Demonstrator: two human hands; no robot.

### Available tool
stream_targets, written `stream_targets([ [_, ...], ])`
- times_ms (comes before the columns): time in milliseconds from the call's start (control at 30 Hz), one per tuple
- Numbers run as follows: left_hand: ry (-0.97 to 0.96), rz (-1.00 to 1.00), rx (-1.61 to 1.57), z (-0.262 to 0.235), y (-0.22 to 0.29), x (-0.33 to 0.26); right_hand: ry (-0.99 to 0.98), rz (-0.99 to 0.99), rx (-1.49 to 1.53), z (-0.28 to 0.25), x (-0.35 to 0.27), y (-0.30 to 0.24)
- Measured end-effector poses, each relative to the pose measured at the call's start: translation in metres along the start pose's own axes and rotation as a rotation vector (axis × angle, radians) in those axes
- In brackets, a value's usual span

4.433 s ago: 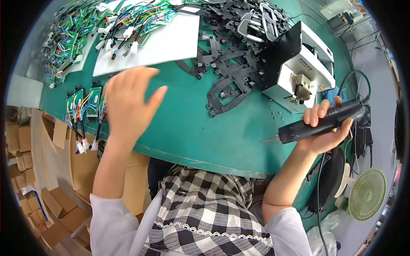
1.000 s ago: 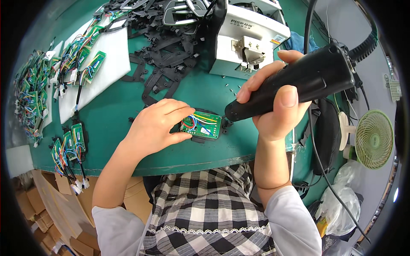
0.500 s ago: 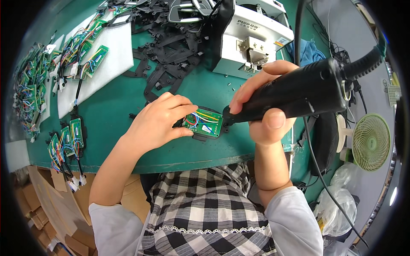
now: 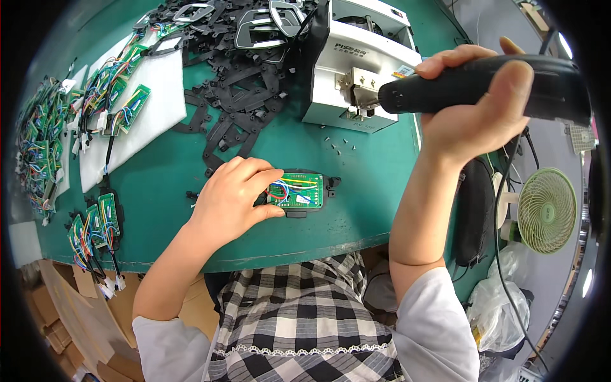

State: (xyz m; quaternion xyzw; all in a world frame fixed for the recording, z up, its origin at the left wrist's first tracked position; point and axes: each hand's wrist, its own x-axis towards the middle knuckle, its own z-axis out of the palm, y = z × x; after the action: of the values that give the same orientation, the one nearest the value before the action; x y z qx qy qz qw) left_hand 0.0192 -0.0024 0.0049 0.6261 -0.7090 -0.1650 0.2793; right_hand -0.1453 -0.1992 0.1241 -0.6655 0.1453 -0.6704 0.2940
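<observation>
My left hand (image 4: 232,198) grips the left end of a green circuit board (image 4: 300,198) seated in a black plastic housing (image 4: 296,215) on the table. Coloured wires cross the board, and my fingers and thumb cover its left end. Raised to the right, my right hand (image 4: 474,121) is wrapped round a black electric screwdriver (image 4: 445,88). The screwdriver's front end reaches the metal pickup block of a white screw feeder (image 4: 324,79); whether its bit touches a screw there I cannot tell.
Loose screws (image 4: 337,148) lie before the feeder. Black plastic brackets (image 4: 245,121) are heaped at the back. Wired boards rest on white foam (image 4: 164,95) at left, and several boards in housings (image 4: 108,216) lie nearer. A green fan (image 4: 547,211) stands at right.
My right hand has lifted the screwdriver from the housing's right end up to the screw feeder. My left hand stays on the board and housing.
</observation>
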Motion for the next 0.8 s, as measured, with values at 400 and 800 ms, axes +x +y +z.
stream_targets([
  [400, 0.064, -0.033, 0.024, 0.005, -0.001, -0.002, 0.039, -0.032, -0.044, 0.011, -0.025, -0.002],
  [800, 0.092, -0.038, 0.016, 0.007, -0.001, 0.0, -0.107, 0.421, 0.248, 0.0, -0.091, -0.027],
])
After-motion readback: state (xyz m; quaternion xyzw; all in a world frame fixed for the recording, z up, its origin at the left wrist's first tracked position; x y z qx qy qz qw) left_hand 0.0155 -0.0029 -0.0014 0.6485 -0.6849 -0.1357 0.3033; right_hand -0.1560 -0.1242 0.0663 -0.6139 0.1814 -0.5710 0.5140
